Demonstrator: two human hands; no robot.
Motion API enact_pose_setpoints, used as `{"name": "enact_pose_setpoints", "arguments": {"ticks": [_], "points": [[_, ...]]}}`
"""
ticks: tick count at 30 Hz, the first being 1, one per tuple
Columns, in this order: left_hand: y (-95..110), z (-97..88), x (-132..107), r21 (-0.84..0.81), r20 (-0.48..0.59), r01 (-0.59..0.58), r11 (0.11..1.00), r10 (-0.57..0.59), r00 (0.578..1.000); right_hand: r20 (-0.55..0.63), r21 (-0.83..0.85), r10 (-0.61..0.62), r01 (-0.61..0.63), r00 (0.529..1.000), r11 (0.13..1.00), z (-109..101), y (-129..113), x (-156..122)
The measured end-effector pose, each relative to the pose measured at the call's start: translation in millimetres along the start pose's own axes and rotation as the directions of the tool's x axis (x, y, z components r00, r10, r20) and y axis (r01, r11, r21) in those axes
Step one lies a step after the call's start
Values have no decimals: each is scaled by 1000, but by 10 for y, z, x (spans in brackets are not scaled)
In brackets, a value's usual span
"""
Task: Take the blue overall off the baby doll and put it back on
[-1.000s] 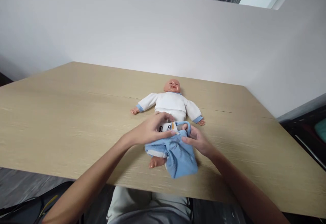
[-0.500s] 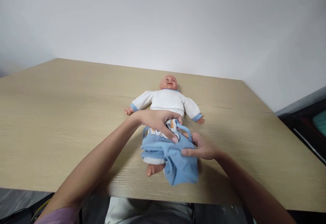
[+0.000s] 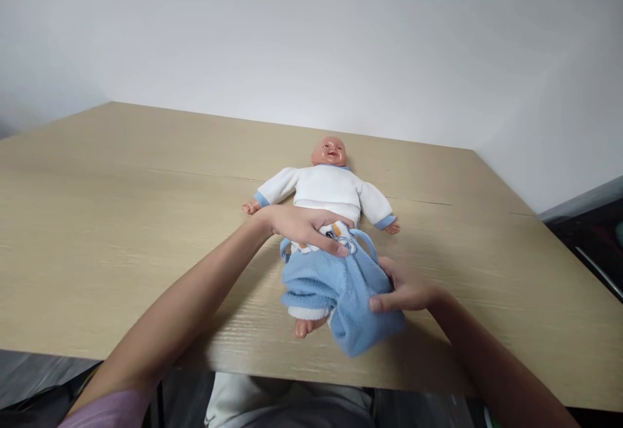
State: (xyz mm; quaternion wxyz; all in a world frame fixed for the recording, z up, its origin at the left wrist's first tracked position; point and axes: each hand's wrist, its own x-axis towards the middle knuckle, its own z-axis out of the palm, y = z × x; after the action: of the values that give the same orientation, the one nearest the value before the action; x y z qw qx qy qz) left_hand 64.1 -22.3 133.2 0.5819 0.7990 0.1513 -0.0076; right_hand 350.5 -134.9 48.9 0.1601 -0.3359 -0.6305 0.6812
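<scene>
A baby doll [image 3: 328,185] lies on its back, head away from me, in a white top with blue cuffs. Blue fleece overalls [image 3: 316,275] with straps and a printed bib cover its lower body. One doll foot [image 3: 310,326] pokes out of the white-trimmed leg on the left; the other foot is hidden in the cloth. My left hand [image 3: 309,227] reaches across the doll's waist, thumb over the bib and fingers tucked behind it, gripping the overalls. My right hand [image 3: 403,290] pinches the right trouser leg, thumb on top, its fingers partly hidden.
The doll rests on a wide light-wood table [image 3: 146,233], close to its front edge. A pale wall [image 3: 292,39] stands behind the table. Dark furniture [image 3: 588,240] sits beyond the right edge.
My right hand has moved slightly right and toward me, drawing the trouser leg outward. My left hand keeps its hold at the waist. The view has tipped down a little.
</scene>
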Motion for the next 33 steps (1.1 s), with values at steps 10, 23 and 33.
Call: {"name": "enact_pose_setpoints", "arguments": {"ticks": [10,23,33], "points": [[-59,71,65,-47,89,-29,998,34,995,-393,75,-166,211,905,975,36,-14,100],[-56,156,97,-145,79,-74,987,86,993,-288,161,-136,188,948,969,26,29,18],[-115,144,132,-177,70,-103,979,117,991,62,171,-56,45,996,984,19,-41,1]]}}
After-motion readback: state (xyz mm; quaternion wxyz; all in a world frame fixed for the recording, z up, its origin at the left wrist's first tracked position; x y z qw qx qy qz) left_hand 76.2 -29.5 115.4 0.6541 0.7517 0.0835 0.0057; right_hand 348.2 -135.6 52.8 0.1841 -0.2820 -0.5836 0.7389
